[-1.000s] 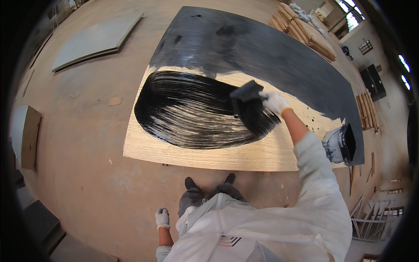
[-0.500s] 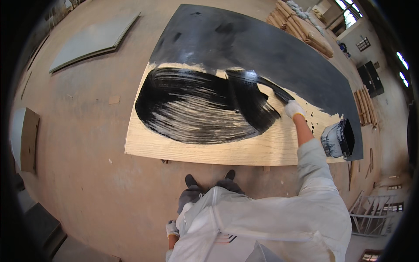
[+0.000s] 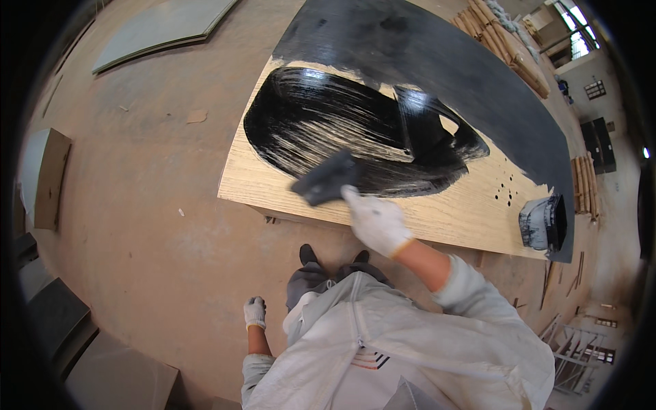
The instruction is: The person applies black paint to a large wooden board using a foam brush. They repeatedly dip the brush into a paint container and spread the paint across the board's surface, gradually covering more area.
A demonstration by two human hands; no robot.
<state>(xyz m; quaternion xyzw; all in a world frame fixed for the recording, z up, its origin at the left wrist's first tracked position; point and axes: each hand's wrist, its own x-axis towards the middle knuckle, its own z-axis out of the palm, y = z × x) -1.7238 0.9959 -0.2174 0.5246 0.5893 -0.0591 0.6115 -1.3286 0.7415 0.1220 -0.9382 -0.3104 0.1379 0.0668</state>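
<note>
A large wooden panel [image 3: 451,225] lies above a dusty brown floor [image 3: 137,260] in a workshop, with flat grey sheets [image 3: 164,31] farther off. The broad black spreader [image 3: 326,179], slightly blurred, is over the panel's near edge; contact is unclear. The gloved right hand [image 3: 377,222] grips it; the gloved left hand [image 3: 255,312] hangs with fingers curled, how tightly I cannot tell. Glossy, streaked black coating [image 3: 328,113] covers pale grain, beside a smeared container [image 3: 534,225].
</note>
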